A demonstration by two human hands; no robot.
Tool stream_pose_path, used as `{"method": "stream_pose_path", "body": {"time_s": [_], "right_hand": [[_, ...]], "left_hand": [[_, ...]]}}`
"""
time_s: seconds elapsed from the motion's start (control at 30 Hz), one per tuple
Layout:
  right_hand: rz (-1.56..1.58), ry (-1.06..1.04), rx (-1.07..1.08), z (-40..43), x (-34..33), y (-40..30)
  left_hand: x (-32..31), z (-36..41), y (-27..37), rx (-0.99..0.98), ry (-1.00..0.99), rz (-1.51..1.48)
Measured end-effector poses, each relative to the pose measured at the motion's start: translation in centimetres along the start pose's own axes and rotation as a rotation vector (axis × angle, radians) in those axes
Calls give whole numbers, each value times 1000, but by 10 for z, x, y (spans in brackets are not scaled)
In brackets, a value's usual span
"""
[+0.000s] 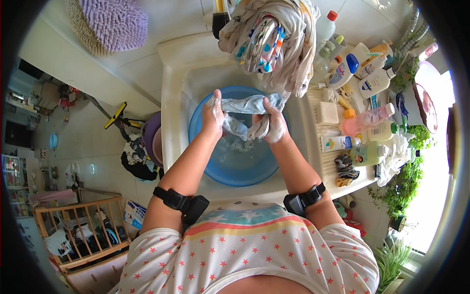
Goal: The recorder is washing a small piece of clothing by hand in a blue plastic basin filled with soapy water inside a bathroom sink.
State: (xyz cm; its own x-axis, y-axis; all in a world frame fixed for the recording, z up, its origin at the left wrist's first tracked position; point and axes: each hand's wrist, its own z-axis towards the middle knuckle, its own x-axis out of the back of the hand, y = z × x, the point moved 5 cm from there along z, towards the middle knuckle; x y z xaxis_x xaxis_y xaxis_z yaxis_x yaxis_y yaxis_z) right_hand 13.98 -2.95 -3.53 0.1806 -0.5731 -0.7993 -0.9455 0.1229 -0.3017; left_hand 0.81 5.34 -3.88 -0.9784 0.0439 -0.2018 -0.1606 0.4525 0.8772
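Note:
A wet, light blue cloth (244,104), streaked with suds, is stretched between my two hands. My left hand (213,115) grips one end, thumb pointing up, with foam on the fingers and wrist. At the other end my right hand (273,123) pinches the fabric under its thumb, and thick foam covers its back. Part of the cloth hangs in a loop below. Beneath both hands sits a round blue plastic basin (238,178) of cloudy water with bubbles, inside a cream-coloured sink (172,110). The cloth's exact shape is hard to tell.
A heap of patterned laundry (271,44) hangs above the sink's far side. On the ribbed drainboard (312,147) at right are a bar of soap (327,113), a tube (339,143), dark socks (346,169) and several bottles (376,82). A purple tub (148,136) stands left of the sink.

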Motion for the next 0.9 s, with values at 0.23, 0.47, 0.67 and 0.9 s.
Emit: {"method": "stream_pose_path", "body": {"time_s": [0.23, 0.47, 0.67, 0.9], "right_hand": [[-69, -52, 25, 16, 10, -3], [-427, 161, 107, 4, -6, 16], [-224, -44, 24, 21, 1, 31], [-494, -38, -94, -6, -10, 34]], "left_hand": [[6, -7, -6, -39, 94, 80], [-56, -66, 22, -886, -130, 993], [-54, -52, 17, -776, -154, 1006], [-42, -26, 30, -608, -121, 897]]}}
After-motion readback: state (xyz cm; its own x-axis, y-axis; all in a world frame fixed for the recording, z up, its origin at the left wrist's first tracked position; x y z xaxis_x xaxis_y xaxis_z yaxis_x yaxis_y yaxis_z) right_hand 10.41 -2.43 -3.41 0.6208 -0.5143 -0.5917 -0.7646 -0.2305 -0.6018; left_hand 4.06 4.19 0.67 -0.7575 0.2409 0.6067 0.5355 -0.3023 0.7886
